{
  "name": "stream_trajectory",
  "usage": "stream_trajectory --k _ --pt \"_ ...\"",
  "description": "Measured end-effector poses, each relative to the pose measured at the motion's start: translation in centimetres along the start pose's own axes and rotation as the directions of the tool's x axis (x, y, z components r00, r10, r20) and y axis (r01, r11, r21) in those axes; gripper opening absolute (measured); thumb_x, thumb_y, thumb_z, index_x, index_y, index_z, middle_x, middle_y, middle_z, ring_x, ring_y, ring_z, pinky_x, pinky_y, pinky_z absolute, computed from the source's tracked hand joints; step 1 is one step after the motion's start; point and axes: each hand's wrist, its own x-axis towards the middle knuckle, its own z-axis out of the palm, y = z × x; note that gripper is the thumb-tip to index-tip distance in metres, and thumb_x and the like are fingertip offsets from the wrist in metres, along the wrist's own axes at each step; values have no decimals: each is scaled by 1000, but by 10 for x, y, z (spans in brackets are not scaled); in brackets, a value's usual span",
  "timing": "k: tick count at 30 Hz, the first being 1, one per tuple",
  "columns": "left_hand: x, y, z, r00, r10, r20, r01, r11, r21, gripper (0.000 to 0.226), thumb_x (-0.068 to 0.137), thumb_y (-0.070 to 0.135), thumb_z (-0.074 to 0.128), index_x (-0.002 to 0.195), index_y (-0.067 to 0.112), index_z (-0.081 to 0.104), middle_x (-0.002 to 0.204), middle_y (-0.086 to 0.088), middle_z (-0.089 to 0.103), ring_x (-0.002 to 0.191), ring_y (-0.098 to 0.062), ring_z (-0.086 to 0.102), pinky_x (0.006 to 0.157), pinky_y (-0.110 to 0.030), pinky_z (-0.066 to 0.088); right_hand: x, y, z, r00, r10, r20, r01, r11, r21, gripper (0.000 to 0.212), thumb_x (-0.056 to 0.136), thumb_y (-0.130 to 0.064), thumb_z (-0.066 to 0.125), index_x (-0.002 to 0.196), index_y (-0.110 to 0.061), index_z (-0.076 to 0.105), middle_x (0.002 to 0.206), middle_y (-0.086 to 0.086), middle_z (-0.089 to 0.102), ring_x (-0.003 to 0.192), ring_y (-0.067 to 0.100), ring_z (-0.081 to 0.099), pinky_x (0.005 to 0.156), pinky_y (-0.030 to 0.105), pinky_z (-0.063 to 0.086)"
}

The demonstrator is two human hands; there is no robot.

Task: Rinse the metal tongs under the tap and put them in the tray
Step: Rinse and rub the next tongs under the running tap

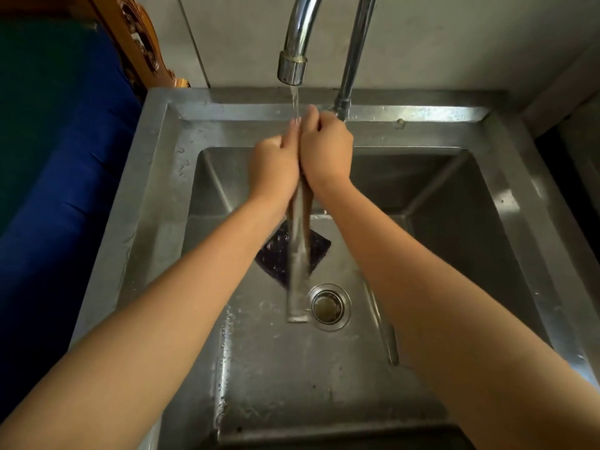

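The metal tongs (pixel 297 264) hang over the steel sink (pixel 506 203), their long shiny arms pointing toward me and ending near the drain. My left hand (pixel 276 164) and my right hand (pixel 326 147) both grip the far end of the tongs, pressed side by side. Water runs from the chrome tap (pixel 292 64) straight onto my fingers and the gripped end. The tongs' far end is hidden inside my hands. No tray is in view.
A dark square scrubbing pad (pixel 276 251) lies on the sink floor under the tongs, beside the round drain (pixel 328 306). Another metal utensil (pixel 388 339) lies in the basin under my right forearm. A blue cloth (pixel 65 177) covers the surface at the left.
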Motion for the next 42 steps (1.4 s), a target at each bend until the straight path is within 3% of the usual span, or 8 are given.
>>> stream_trajectory --k 10,15,22,25,27,31,34,42 --pt "-24 -11 -2 998 -62 10 63 994 -90 36 97 42 38 71 25 58 65 -3 65 62 -19 64 55 -31 51 5 4 4 989 -1 149 -3 1000 24 41 99 -32 38 60 -21 44 65 0 53 65 15 50 60 29 37" --pt "-35 -18 -9 995 -45 86 50 998 -50 33 96 40 41 73 27 59 60 5 62 53 -9 59 48 -24 46 5 4 -1 976 -32 217 -5 985 171 32 100 -28 36 80 -7 50 74 9 56 76 28 55 77 42 48" --pt "-3 0 -1 998 -44 -42 35 980 -194 23 96 36 42 93 21 59 85 3 65 80 -13 63 71 -30 52 -21 19 -12 956 -204 209 257 928 -269 29 100 -34 31 87 -11 41 78 6 57 67 27 53 52 36 33" --pt "6 7 5 986 -159 -55 135 943 -304 21 96 31 44 87 16 56 83 -3 61 77 -18 60 76 -39 54 -40 38 -21 936 -277 219 339 877 -341 20 98 -25 38 93 -7 47 95 11 57 79 28 51 61 34 32" --pt "13 14 8 961 -275 -4 231 814 -534 21 98 27 43 84 16 55 85 -6 62 64 -16 64 63 -32 58 -59 58 -25 916 -326 235 399 808 -433 21 94 -22 47 103 -4 54 107 13 52 92 28 45 75 32 34" --pt "16 16 7 951 -257 172 293 573 -765 25 100 24 35 96 14 57 89 -10 67 57 -15 69 50 -22 53 -86 87 -33 947 -87 308 132 983 -127 22 97 -26 43 98 -7 54 99 11 56 82 12 47 74 22 39" --pt "16 18 4 940 -194 280 341 546 -765 25 99 20 40 99 8 61 84 -9 74 68 -19 71 57 -26 55 -98 97 -31 943 32 331 -70 992 104 33 99 -26 37 74 -12 53 56 -1 53 48 10 48 56 28 44" --pt "3 25 5 917 15 399 283 680 -677 28 100 21 37 111 6 57 104 -7 67 88 -18 68 82 -31 56 -102 114 -20 924 124 361 -234 931 279 44 99 -33 38 58 -19 43 43 -12 40 43 5 35 50 22 32"
